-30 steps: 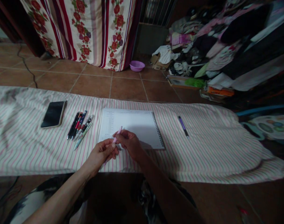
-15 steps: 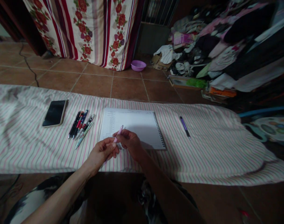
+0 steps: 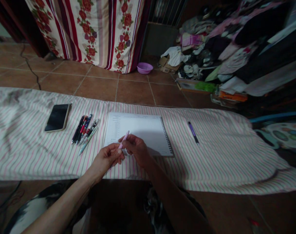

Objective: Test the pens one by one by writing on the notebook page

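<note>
A pink pen (image 3: pixel 124 139) is held between both hands, slanting up and to the right above the notebook's near edge. My left hand (image 3: pixel 111 154) pinches its lower end. My right hand (image 3: pixel 135 144) grips it higher up with fingers closed round the barrel, hiding part of it. Beneath and beyond them lies a spiral notebook (image 3: pixel 140 128), open at a mostly white page with printed lines along its left side. Left of the notebook, several pens (image 3: pixel 83 131) rest side by side. A purple and black pen (image 3: pixel 193 133) lies alone to the right.
A dark-screened phone (image 3: pixel 57 117) lies at the left on the striped cloth (image 3: pixel 211 156) covering the low table. Beyond, on the tiled floor, stand a purple basin (image 3: pixel 144 68) and a heap of clothes (image 3: pixel 206 42). A flowered curtain (image 3: pixel 96 32) hangs behind.
Both hands keep their hold on the pink pen, almost unmoved. The whole view has shifted very slightly.
</note>
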The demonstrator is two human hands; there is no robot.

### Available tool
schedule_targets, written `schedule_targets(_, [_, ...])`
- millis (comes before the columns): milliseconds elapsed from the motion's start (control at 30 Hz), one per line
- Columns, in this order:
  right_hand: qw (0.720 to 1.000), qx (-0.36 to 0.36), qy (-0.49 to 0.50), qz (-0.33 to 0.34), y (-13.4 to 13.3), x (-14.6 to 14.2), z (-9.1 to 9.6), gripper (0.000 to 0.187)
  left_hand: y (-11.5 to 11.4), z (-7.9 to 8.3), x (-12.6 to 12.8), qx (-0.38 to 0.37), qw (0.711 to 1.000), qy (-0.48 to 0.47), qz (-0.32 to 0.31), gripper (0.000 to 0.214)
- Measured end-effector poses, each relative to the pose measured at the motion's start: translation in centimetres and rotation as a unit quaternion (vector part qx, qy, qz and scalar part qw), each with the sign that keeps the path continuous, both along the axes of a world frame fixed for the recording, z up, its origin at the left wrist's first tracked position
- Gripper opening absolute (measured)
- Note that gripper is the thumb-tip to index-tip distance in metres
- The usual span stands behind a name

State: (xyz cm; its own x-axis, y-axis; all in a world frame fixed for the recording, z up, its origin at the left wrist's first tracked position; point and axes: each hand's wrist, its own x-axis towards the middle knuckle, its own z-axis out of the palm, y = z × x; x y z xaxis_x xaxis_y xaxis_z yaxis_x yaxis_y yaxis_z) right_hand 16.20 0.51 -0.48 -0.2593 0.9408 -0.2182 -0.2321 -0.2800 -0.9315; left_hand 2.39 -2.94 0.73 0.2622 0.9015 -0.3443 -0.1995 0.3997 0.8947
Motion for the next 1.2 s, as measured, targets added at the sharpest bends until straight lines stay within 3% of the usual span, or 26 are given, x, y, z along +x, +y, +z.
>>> schedule_targets(367, [1.000, 0.015, 0.000, 0.004, -0.09, 0.04, -0.07, 0.019, 0.07, -0.14, -0.20, 0.004, 1.000, 0.007, -0.009, 0.032])
schedule_targets(600, [1.000, 0.019, 0.011, 0.012, -0.07, 0.30, 0.14, 0.025, 0.15, -0.27, -0.42, 0.018, 0.999, -0.004, -0.027, 0.029])
schedule_targets(900, [1.000, 0.018, 0.003, -0.009, 0.04, 0.31, 0.21, 0.017, 0.26, 0.06, -0.69, -0.007, 0.997, -0.060, -0.039, 0.019])
schedule_targets(1200, [0.999, 0.021, 0.020, -0.020, 0.09, 0.30, -0.07, 0.018, 0.18, -0.15, -0.73, 0.002, 0.997, -0.055, -0.046, 0.019])
